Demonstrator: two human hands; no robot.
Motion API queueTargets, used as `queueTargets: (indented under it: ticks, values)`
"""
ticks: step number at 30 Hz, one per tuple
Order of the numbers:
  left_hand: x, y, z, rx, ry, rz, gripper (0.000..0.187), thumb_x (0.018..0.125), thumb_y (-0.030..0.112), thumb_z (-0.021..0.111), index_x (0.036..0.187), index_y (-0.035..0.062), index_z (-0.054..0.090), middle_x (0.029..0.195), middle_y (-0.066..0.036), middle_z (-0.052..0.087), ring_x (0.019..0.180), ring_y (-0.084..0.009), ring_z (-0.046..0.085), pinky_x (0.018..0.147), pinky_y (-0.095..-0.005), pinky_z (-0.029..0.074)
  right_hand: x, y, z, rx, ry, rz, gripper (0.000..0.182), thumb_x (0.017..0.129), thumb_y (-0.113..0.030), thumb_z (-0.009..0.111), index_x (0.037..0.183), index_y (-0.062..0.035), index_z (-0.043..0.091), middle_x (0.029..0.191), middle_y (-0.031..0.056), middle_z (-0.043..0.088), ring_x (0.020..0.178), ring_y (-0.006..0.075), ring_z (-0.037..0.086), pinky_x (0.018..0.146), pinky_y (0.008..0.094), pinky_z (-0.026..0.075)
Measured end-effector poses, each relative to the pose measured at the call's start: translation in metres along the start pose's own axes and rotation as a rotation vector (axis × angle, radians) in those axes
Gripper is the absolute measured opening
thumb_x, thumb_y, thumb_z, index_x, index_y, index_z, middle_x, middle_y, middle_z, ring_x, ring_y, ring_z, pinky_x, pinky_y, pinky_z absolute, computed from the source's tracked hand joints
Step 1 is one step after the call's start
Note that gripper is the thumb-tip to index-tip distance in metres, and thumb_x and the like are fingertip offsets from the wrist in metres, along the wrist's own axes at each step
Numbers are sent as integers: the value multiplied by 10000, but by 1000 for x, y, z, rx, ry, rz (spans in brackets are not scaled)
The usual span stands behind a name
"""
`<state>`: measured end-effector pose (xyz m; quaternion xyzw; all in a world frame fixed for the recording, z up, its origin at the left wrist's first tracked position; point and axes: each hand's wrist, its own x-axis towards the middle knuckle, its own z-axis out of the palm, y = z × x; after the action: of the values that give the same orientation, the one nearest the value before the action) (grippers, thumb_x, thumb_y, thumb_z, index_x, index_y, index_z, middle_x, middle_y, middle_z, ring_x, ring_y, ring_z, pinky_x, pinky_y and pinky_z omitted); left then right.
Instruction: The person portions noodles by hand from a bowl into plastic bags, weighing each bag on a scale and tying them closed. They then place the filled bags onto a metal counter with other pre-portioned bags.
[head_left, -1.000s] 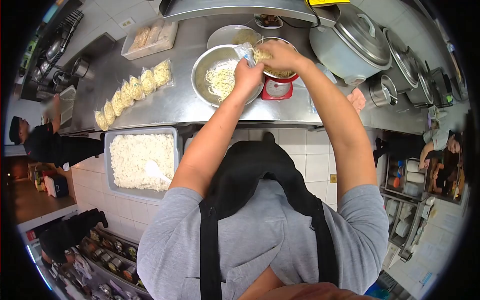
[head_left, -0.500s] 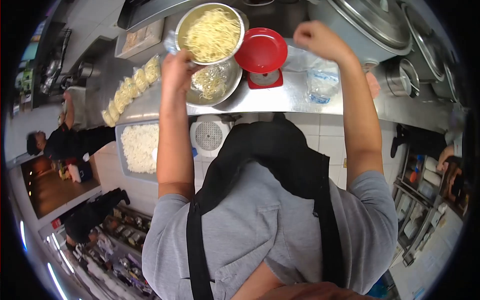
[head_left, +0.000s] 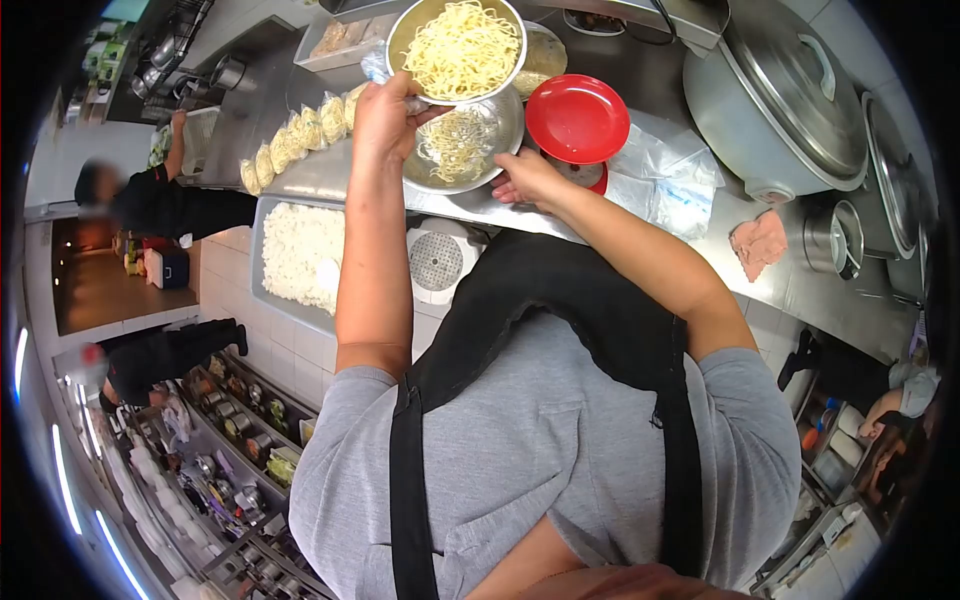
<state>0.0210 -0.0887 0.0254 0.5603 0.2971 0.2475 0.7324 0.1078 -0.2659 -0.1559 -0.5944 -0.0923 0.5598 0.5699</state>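
My left hand (head_left: 385, 118) grips the near rim of a metal bowl (head_left: 398, 42) heaped with yellow noodles (head_left: 462, 52), and the bowl is tilted toward me. Just below it is a second metal bowl (head_left: 503, 125) with fewer noodles (head_left: 457, 147) in the bottom. My right hand (head_left: 523, 180) is at the right side of this lower bowl, fingers partly curled at its rim; whether they grip it is hard to see. A red plate (head_left: 577, 118) sits on a red scale (head_left: 600, 183), mostly covered, right of the bowls.
Bagged noodle portions (head_left: 297, 135) line the counter (head_left: 340, 180) at left. Plastic bags (head_left: 665, 185), a pink cloth (head_left: 759, 243) and a large lidded pot (head_left: 765, 100) are at right. A tub of white food (head_left: 300, 255) stands below the counter's edge. Other people (head_left: 165, 200) are at left.
My right hand has come down from above the plastic bags to the lower bowl's rim. My left hand still holds the noodle bowl. The whole view has shifted somewhat.
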Motion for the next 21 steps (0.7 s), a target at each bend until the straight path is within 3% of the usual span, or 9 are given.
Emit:
queueTargets:
  ticks: [4,8,11,12,13,15,17,20,21]
  values:
    - [-4,-15,18,-55,-68,-19,272,930,8,553,1083,-198,643,1094,-264,748,910,-347,792,783,-502,732,6,0,18,-30,-27,-36,632,1049,-471,671,1311,99,595,1040,191,721,783,231,748,623,343,629]
    - [-10,-48,45,21,-124,-117,324,976,19,557,1235,-175,571,1094,-240,737,938,-328,790,769,-486,721,-22,14,3,-235,-169,-95,662,1050,-545,689,1274,78,659,1022,149,738,773,165,715,606,294,575]
    - [-12,-70,64,93,-209,-220,334,986,37,538,1265,-125,625,1164,-196,736,1057,-315,766,834,-495,695,-83,-3,-34,-652,-279,-243,553,1042,-449,714,1263,58,736,1060,186,776,869,234,748,814,396,601]
    - [-15,-74,70,88,-238,-227,334,986,37,538,1265,-125,625,1164,-196,736,1057,-315,766,834,-495,695,-90,13,-55,-757,-185,-477,531,1023,-423,722,1257,53,741,1074,206,789,932,312,753,911,437,577]
    - [-16,-78,73,84,-250,-264,360,985,34,533,1300,-121,610,1181,-193,733,1074,-317,762,845,-496,694,-124,-14,-66,-832,-165,-432,490,1014,-412,715,1213,34,763,1065,213,798,982,349,753,901,444,572]
    - [-17,-84,79,99,-276,-303,423,975,23,527,1373,-115,565,1216,-194,725,1097,-326,758,883,-509,687,-160,-50,-104,-947,-167,-265,403,1004,-373,707,1125,1,796,1011,214,798,973,345,762,879,455,575]
    - [-16,-90,84,109,-282,-332,440,967,19,528,1387,-108,558,1216,-199,722,1091,-324,758,903,-518,683,-169,-74,-148,-1152,-22,-120,351,972,-320,721,1114,-10,801,998,198,797,900,311,762,838,441,582]
    - [-20,-93,92,105,-291,-359,402,988,46,555,1367,-87,570,1231,-208,709,1058,-320,759,918,-523,681,-135,-60,-226,-1053,509,-226,286,938,-226,711,1091,2,789,1023,223,791,955,376,770,846,482,585]
    - [-21,-94,92,124,-304,-364,402,988,46,555,1367,-87,570,1231,-208,709,1058,-320,759,918,-523,681,-121,-55,-244,-1031,520,-223,286,938,-226,711,1091,2,789,1023,223,791,955,376,770,846,482,585]
